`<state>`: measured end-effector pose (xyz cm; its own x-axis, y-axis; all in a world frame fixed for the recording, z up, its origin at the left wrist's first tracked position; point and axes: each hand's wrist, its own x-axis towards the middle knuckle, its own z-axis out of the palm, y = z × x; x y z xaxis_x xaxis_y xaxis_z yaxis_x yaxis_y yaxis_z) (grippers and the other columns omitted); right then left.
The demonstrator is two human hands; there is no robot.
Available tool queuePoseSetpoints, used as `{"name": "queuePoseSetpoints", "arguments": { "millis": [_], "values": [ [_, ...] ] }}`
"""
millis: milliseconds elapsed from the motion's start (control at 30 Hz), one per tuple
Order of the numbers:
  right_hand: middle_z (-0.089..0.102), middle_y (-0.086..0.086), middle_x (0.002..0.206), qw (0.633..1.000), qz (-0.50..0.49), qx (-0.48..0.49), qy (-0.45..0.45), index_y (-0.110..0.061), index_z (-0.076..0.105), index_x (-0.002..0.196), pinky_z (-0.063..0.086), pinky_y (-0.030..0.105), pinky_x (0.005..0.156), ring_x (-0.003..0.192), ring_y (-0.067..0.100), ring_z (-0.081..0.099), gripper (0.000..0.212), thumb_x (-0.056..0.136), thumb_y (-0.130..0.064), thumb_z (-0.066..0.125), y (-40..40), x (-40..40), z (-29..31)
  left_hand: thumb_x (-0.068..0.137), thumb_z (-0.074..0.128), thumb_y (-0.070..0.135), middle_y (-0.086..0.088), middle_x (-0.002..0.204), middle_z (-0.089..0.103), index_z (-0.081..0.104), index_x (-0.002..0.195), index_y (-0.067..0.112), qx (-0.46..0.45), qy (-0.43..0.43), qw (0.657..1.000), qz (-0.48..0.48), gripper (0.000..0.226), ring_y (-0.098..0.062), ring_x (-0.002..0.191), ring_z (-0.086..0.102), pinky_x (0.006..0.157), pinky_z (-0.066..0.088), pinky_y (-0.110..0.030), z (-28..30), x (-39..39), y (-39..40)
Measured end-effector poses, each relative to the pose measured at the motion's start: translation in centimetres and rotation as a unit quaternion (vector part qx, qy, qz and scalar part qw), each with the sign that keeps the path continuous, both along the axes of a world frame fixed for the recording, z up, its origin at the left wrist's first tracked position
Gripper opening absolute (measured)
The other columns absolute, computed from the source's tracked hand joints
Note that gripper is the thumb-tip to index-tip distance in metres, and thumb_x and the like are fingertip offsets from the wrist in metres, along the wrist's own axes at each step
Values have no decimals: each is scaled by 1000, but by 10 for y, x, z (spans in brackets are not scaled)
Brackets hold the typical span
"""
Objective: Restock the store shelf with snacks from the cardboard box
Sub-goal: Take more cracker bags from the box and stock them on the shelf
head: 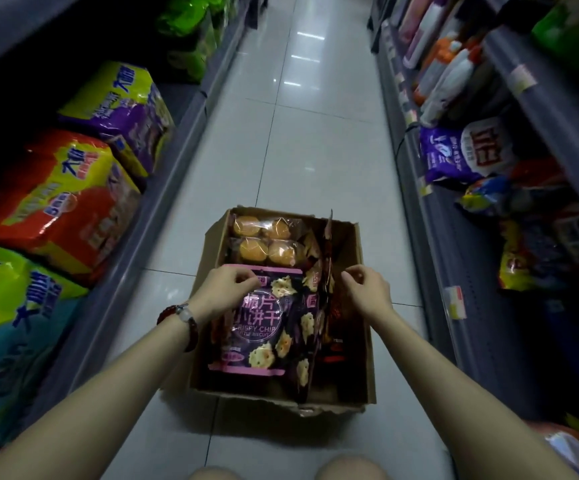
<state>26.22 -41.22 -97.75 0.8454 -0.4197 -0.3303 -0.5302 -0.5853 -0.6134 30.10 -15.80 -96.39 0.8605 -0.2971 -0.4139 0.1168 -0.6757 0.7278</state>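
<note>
Fingers (243, 282) of left hand (224, 294) are pinching purple bag's (264, 327) top edge, likely readying a lift | right hand (367, 289) is hovering, fingers loosely curled, holding nothing | bag is lying in box (364, 341) on aisle floor

Both hands reach forward, left (225, 289) and right (367, 289), fingers curled.

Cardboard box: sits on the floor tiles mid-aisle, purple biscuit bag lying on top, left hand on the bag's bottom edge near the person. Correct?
Not quite. In the head view the left hand grips the purple biscuit bag at its top pink edge, the far end. The cardboard box does sit on the floor tiles mid-aisle.
</note>
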Motion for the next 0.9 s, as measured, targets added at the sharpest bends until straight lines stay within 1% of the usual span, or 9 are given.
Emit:
{"name": "queuePoseSetpoints", "arguments": {
  "millis": [100, 167, 267, 400, 500, 600, 700, 800, 900],
  "values": [
    [69, 5, 105, 999, -19, 20, -22, -14, 66, 111, 50, 36, 90, 99, 26, 66, 29, 94, -34, 55, -5, 1, -25, 95, 54, 34, 2, 88, 70, 71, 92, 20, -18, -9, 1000, 9, 22, -12, 78, 64, 63, 49, -25, -17, 3, 0],
    [71, 5, 101, 998, -34, 35, -30, -17, 68, 106, 52, 43, 92, 97, 27, 67, 27, 92, -37, 56, -5, -2, -35, 94, 54, 36, 3, 93, 70, 70, 88, 22, -31, -8, 999, 28, 22, -14, 84, 66, 71, 54, -32, -25, 1, 3],
    [72, 5, 101, 998, -31, 42, -20, -17, 68, 105, 51, 43, 93, 97, 27, 66, 27, 93, -39, 56, 1, -10, -39, 95, 53, 36, 3, 95, 71, 70, 93, 21, -29, -7, 998, 58, 22, -16, 84, 69, 79, 58, -40, -30, -9, 11],
    [71, 6, 101, 998, -27, 56, -20, -19, 66, 106, 51, 46, 93, 99, 26, 65, 28, 93, -41, 54, 2, -7, -47, 96, 52, 30, 1, 106, 67, 65, 109, 19, -29, -4, 994, 101, 21, -14, 92, 65, 73, 54, -26, -39, -17, 18],
    [71, 6, 100, 996, -37, 66, -37, -23, 66, 103, 53, 50, 91, 99, 27, 66, 28, 91, -45, 54, 2, -2, -57, 96, 52, 30, -2, 113, 67, 62, 116, 17, -22, -13, 991, 134, 26, -14, 94, 62, 74, 51, -25, -46, -21, 20],
    [70, 3, 102, 996, -31, 80, -38, -27, 64, 102, 53, 50, 91, 101, 24, 65, 25, 91, -46, 52, 5, -5, -59, 98, 50, 30, 0, 108, 64, 56, 126, 18, -21, -2, 990, 141, 31, -4, 78, 58, 59, 43, -15, -49, -30, 19],
    [70, 2, 102, 994, -30, 97, -42, -29, 62, 97, 52, 51, 91, 100, 23, 64, 19, 93, -44, 52, 4, -7, -61, 98, 49, 27, 11, 87, 59, 49, 125, 22, -36, 17, 989, 145, 27, 1, 68, 56, 52, 41, -13, -53, -35, 11],
    [69, 2, 102, 993, -30, 107, -47, -30, 62, 97, 53, 51, 90, 100, 24, 64, 19, 92, -45, 52, 0, -7, -65, 98, 50, 29, 6, 90, 63, 45, 123, 19, -60, 51, 981, 177, 28, -9, 76, 65, 56, 49, -20, -63, -40, 0],
    [69, 1, 103, 992, -19, 117, -49, -30, 61, 98, 53, 51, 90, 100, 24, 64, 18, 93, -45, 52, -4, -11, -70, 96, 52, 35, -5, 104, 69, 39, 134, 18, -83, 91, 966, 228, 44, -20, 84, 71, 73, 59, -38, -74, -44, -7]
  ]
}}
